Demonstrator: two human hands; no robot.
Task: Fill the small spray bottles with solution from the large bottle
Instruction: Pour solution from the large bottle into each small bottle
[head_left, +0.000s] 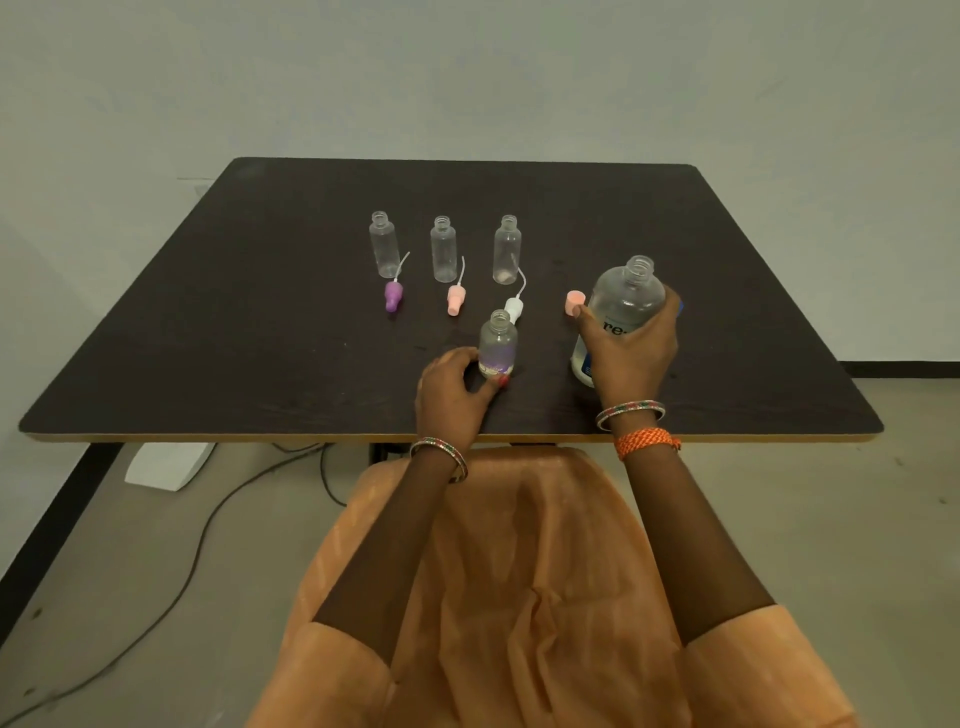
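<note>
At the near right of the dark table (260, 322), the large bottle (626, 299) stands uncapped, tilted slightly toward the left, base on the tabletop. Right hand (631, 353) wraps its lower body from the near side: fingers curled round the far right flank, thumb on the left flank. Grip closed on the bottle. Its neck and shoulder rise clear above the hand.

Label on the large bottle: white with a blue block low down; only the letters "re" are legible above the thumb, the rest is covered by the hand.

A pink cap (574, 303) lies on the table just left of the large bottle, near the thumb tip.

Left hand (452, 395) holds a small spray bottle (497, 343), uncapped and upright, near the front centre of the table. Thumb and fingertips pinch its base from the left and near sides; the bottle's body stands just right of the hand. Purple print on its lower part, not legible.

Both forearms reach forward from below, wrists above the table's near edge, palms down. Bangles on both wrists; an orange thread band (647, 441) on the right.

Further back, three empty small bottles stand in a row: left (384, 244), middle (443, 249), right (506, 249). In front of each lies a spray head with dip tube: purple (393, 296), pink (455, 300), white (513, 307). The white one lies just behind the held small bottle.
</note>
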